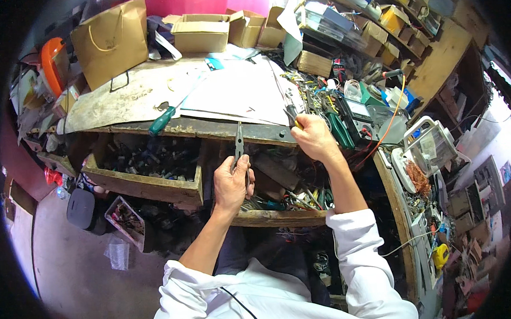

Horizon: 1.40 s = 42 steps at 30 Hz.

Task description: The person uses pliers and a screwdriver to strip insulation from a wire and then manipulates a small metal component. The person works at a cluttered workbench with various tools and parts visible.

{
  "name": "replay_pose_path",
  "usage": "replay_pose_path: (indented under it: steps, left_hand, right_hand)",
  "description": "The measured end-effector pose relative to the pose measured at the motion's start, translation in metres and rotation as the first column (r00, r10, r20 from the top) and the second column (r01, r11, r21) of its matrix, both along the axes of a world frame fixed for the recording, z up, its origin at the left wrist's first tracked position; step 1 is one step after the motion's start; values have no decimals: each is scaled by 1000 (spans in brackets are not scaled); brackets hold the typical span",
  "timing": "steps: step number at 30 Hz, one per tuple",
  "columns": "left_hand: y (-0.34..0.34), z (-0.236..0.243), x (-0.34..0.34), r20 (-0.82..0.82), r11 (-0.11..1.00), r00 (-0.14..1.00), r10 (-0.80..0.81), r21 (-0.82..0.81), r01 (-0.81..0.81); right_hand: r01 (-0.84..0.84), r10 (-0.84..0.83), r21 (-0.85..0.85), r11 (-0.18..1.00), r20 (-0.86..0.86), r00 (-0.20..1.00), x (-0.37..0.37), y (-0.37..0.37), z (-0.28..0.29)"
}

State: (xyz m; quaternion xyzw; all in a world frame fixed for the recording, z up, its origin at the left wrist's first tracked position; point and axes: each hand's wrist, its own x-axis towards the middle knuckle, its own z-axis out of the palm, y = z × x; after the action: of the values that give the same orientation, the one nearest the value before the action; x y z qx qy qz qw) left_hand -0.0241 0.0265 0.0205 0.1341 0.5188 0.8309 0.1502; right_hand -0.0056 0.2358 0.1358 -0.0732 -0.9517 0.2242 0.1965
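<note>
My left hand (pixel 232 185) is closed round a pair of long-nose pliers (pixel 240 147). Their dark jaws point away from me, with the tips near the front edge of the workbench (pixel 209 126). Nothing shows between the jaws. Farther right, my right hand (pixel 314 136) grips a tool with a black-and-yellow handle (pixel 291 114). That tool lies over the right end of the white sheets (pixel 239 90); its exact kind is hard to make out. A screwdriver with a green handle (pixel 162 121) rests across the bench edge to the left, its shank on the sheets.
Below the bench top, an open wooden drawer (pixel 144 183) holds many small dark parts. Another drawer (pixel 280 217), full of tools, sits under my hands. Loose tools, a meter (pixel 358 109) and an orange cable (pixel 390 118) crowd the right. Cardboard boxes (pixel 200 33) line the back.
</note>
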Motion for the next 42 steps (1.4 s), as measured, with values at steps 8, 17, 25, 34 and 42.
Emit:
replay_pose_path:
  steps: [8,17,25,34,42]
  left_hand:
    - [-1,-3,-1,-17,1000,1000,-20,-2,20]
    - [-1,-3,-2,-8,1000,1000,-18,-5,17]
    - [0,-1,-2,0,999,1000,-17,-29,17]
    - [0,2,-1,-15,997,1000,-14,-70,13]
    - [3,-2,-5,-110,990,993,37,-132,-51]
  right_hand:
    - [42,-103,405,913,129,986,27,-8,-7]
    - [28,-70,499,866,67,995,28,-8,-18]
    - [64,-113,494,867,70,991,30,-10,-16]
    - [55,-121,483,874,107,987,32,-11,-11]
    - [64,-141,508,859,114,983,31,-10,-17]
